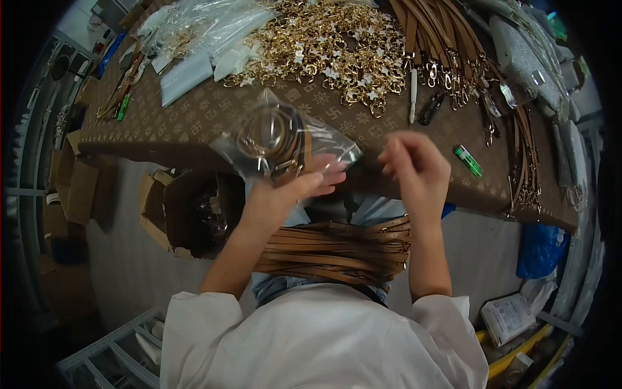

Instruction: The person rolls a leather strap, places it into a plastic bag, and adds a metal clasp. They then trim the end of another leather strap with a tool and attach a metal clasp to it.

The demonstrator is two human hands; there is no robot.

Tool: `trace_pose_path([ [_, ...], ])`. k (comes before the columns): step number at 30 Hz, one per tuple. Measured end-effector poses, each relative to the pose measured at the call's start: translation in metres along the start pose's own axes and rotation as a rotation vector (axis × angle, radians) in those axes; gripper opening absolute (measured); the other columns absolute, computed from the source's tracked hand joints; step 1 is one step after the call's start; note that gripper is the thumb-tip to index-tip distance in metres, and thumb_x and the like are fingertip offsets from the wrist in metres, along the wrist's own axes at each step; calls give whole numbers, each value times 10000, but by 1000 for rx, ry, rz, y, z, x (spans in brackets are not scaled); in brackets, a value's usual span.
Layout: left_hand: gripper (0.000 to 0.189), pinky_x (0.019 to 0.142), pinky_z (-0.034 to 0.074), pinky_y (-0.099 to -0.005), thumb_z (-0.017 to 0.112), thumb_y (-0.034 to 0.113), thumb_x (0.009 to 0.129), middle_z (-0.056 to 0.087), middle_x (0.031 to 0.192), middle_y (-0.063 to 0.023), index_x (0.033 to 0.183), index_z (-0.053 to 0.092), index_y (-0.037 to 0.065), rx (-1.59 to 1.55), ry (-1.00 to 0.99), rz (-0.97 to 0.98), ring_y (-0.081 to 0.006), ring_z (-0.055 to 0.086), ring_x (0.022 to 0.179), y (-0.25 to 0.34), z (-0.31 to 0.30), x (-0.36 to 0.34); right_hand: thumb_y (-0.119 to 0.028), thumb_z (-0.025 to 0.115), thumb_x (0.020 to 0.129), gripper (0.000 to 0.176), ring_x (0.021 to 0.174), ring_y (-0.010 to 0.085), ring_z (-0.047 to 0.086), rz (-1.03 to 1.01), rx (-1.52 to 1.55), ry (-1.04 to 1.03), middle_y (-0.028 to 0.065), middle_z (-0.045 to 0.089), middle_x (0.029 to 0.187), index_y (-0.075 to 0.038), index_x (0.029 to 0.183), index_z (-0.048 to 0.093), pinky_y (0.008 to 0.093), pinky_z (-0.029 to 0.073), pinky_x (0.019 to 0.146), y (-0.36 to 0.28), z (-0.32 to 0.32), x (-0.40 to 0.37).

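Observation:
My left hand (pixel 295 188) holds a clear plastic bag (pixel 259 139) with a coiled brown strap and gold-coloured metal parts inside, above the front edge of the table. To the right of the bag is my right hand (pixel 414 159), raised, with its fingers curled and pressed together near the bag's right corner; whether anything is between them is too small to tell. A thick bundle of brown straps (pixel 330 253) lies across my lap below both hands.
The patterned brown tablecloth (pixel 175 123) bears gold clasps (pixel 330 52), clear bags (pixel 188 74), hanging straps (pixel 447 32), a white pen (pixel 413 97) and a green lighter-like object (pixel 468 161). An open cardboard box (pixel 155 211) stands below left, a blue bag (pixel 541 249) below right.

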State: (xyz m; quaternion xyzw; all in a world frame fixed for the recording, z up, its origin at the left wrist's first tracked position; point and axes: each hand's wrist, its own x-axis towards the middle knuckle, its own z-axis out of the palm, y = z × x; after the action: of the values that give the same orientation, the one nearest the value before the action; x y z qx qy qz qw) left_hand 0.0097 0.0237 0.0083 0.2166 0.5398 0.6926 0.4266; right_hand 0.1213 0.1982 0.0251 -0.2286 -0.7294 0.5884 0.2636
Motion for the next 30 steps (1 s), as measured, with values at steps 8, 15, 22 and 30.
trace_pose_path([
  [8,729,770,545,-376,253,545,937,598,1083,-277,1175,485,-103,-596,-257,-445,-350,642,932,-10,-42,23,-329,710,756,350,633,313,591,-212,-948,207,148,617,707,7,708,627,375,462,597,58,2,118],
  [15,156,483,434,-258,671,133,812,573,676,-17,917,658,18,514,258,42,-118,506,519,-8,-25,-15,-159,665,789,167,605,275,593,-410,-731,252,157,630,727,-8,856,690,350,462,587,17,-24,116],
  [22,177,534,446,-298,693,60,728,534,742,-42,897,648,30,1388,462,850,-213,558,679,-4,-8,31,-137,653,845,187,594,77,581,-126,-151,107,58,661,738,39,905,672,219,431,514,-47,-30,85],
  [30,105,523,438,-329,670,102,753,572,632,-111,789,684,4,881,450,519,-239,557,540,12,-22,45,-127,641,858,188,639,119,633,-102,264,-96,102,672,779,39,946,657,206,469,526,-67,-4,54],
])
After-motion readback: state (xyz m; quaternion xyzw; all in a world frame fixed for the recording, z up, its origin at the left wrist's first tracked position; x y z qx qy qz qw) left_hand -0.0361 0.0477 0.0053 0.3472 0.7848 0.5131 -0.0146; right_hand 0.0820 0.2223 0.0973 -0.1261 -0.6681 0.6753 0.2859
